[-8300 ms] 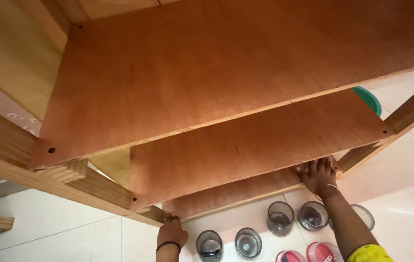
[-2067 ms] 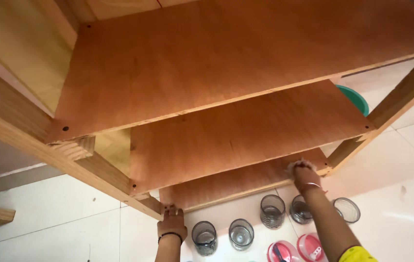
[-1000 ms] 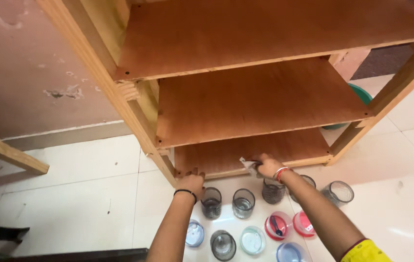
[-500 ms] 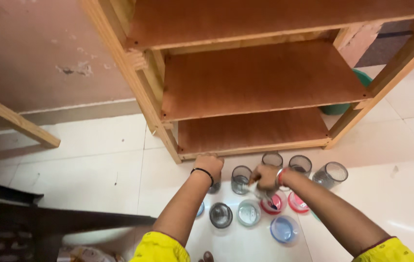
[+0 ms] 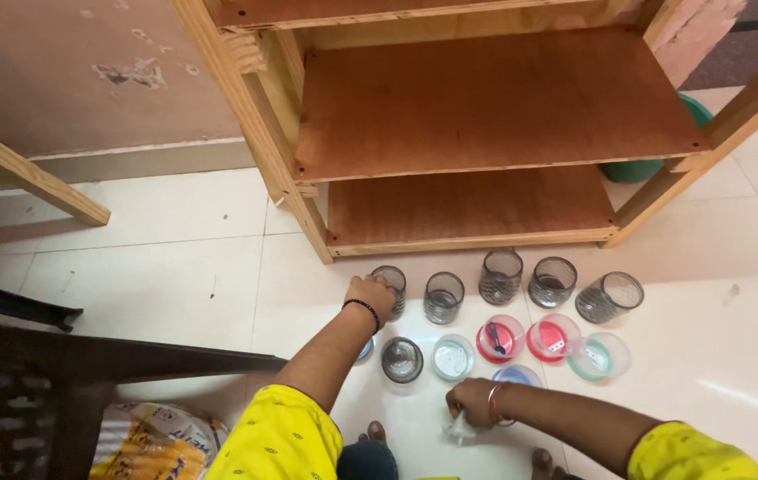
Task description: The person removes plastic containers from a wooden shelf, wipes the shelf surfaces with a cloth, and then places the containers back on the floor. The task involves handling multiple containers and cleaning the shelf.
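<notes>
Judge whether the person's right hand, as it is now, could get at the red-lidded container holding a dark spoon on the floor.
Probably yes. The right hand, closed on a small white cloth, sits just below the red-lidded container; only a blue lid lies between, low and flat. The cloth would have to be released first.

Wooden shelf rack (image 5: 485, 116) against a pink wall, green basin (image 5: 654, 160) behind its right leg, dark plastic chair (image 5: 32, 382) to its lower left.

Left hand (image 5: 370, 293) at centre frame, arm extended forward, fingers curled downward, dark band at the wrist. Right hand (image 5: 470, 403) at lower centre, drawn toward the body, closed in a fist, bangles at the wrist. Both sleeves yellow.
</notes>
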